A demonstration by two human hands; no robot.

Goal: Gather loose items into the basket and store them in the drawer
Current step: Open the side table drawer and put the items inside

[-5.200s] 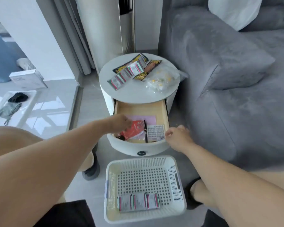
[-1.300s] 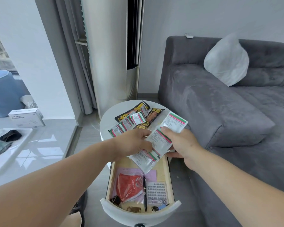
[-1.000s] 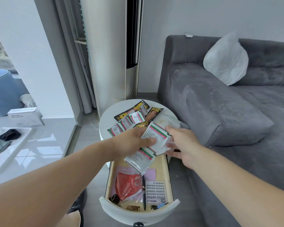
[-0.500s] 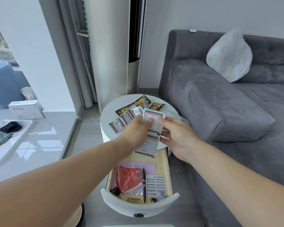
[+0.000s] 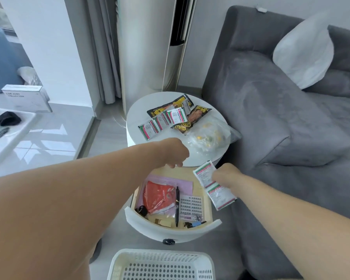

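The right hand grips a strip of white sachets with red and green bands, holding it in the air over the right edge of the open drawer, near the front rim of the round white table. The left hand hangs over the back of the drawer at the table's front edge, fingers curled downward and holding nothing that can be seen. More of the same sachets lie fanned on the table top, overlapping two dark snack packets, and a clear plastic bag with yellow bits inside sits just beside them toward the right rim. Inside the drawer lie a red pouch on pink paper, a black pen running front to back, a printed sheet to the pen's right, and a few small objects along the curved front that are too small to tell. The white perforated basket stands on the floor just in front of the drawer; only its far part shows, at the bottom edge. A grey sofa with a white pillow is beside the table on the right. A tall white column unit and grey curtains stand behind it, and at far left a white box rests near a white tray.
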